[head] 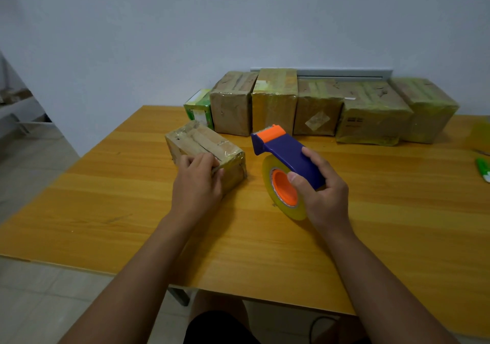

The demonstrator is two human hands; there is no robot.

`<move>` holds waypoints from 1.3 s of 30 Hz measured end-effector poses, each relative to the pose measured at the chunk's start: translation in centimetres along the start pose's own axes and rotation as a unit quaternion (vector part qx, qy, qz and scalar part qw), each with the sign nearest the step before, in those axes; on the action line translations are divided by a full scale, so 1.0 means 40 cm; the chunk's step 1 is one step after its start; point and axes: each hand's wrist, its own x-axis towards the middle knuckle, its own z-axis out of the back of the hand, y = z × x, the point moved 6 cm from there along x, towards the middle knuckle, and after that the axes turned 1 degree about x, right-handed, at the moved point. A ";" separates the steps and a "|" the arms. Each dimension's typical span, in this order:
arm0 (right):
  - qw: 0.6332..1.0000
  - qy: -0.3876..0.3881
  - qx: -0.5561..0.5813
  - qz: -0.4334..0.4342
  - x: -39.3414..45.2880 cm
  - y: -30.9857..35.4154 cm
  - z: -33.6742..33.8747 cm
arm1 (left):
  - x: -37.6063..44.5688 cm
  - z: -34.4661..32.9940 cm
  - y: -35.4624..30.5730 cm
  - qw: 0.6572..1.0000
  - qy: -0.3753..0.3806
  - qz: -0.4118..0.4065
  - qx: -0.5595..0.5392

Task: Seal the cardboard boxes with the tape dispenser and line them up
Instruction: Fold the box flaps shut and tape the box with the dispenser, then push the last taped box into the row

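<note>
Dim, even indoor light with a bluish cast on the wall (159,38); soft, faint shadows on the wooden table (132,211); slight sheen on taped boxes (371,110); wide-angle bending at edges; mild overall softness.

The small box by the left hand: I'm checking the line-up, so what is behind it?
Behind the small box stands a row of taped boxes against the wall, starting with a green carton. Whatever is behind that row is hidden.

One head-worn view looks forward and down across the wooden table (132,211). It sits close above the table's near edge, facing the wall.
</note>
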 end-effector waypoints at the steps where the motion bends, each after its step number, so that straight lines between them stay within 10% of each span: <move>1: 1.000 0.000 -0.001 0.000 0.000 0.000 -0.001 | 0.004 -0.005 0.000 1.000 0.008 0.004 0.009; 20: 1.000 -0.006 -0.002 0.002 0.001 -0.004 -0.002 | 0.008 -0.016 -0.006 0.977 0.007 -0.070 0.203; 39: 0.999 0.010 -0.044 -0.007 0.115 0.005 -0.376 | 0.168 0.066 0.429 0.956 0.128 0.147 0.219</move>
